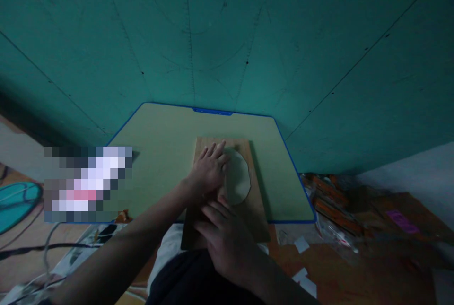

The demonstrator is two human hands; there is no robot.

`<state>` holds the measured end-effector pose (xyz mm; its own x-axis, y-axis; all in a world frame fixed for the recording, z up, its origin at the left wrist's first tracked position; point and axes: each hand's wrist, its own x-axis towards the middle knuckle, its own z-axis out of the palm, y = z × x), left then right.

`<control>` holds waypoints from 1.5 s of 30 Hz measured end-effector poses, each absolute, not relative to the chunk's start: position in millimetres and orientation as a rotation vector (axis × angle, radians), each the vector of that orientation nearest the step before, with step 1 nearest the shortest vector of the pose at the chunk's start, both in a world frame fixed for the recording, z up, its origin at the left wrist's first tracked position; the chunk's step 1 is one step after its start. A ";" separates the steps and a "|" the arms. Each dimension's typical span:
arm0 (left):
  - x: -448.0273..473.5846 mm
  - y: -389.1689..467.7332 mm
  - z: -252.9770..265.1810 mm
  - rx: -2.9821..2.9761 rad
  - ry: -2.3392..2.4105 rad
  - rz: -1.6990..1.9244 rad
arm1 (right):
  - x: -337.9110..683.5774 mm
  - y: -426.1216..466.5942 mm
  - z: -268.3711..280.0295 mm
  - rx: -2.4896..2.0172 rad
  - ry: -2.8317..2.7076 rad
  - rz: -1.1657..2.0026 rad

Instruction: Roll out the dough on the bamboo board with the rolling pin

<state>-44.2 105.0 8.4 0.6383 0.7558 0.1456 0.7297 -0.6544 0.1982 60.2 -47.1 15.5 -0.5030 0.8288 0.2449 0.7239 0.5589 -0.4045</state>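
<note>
A wooden board (253, 220) lies on the pale tabletop, its near end over my lap. On the board is a flat, pale round piece (239, 177) with a slightly angular rim; its exact kind I cannot make out. My left hand (209, 170) lies over the left part of this piece, fingers stretched out and apart, hiding that side of it. Just nearer to me, my right hand (223, 229) is low over the board, fingers extended toward the left hand and its fingertips close to the piece's near left edge. In neither hand can I see anything gripped.
The blue-edged table (159, 139) stands against a green wall (220, 35). A blurred-out object (99, 172) is at its left. Cables (46, 248) run along the floor at left. To the right are a cardboard box (404, 215), plastic wrapping (336, 234) and paper scraps (301, 244).
</note>
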 end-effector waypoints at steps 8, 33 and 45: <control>-38.6 78.5 7.7 2.835 1.095 0.467 | 99.2 -72.2 11.2 -1.339 -2.278 0.289; -37.7 -20.9 18.9 2.856 0.595 0.579 | 133.9 101.6 -1.5 -1.483 -2.124 0.528; 17.8 -7.2 8.7 2.805 0.686 0.575 | 115.0 177.5 -5.4 -1.429 -2.213 0.525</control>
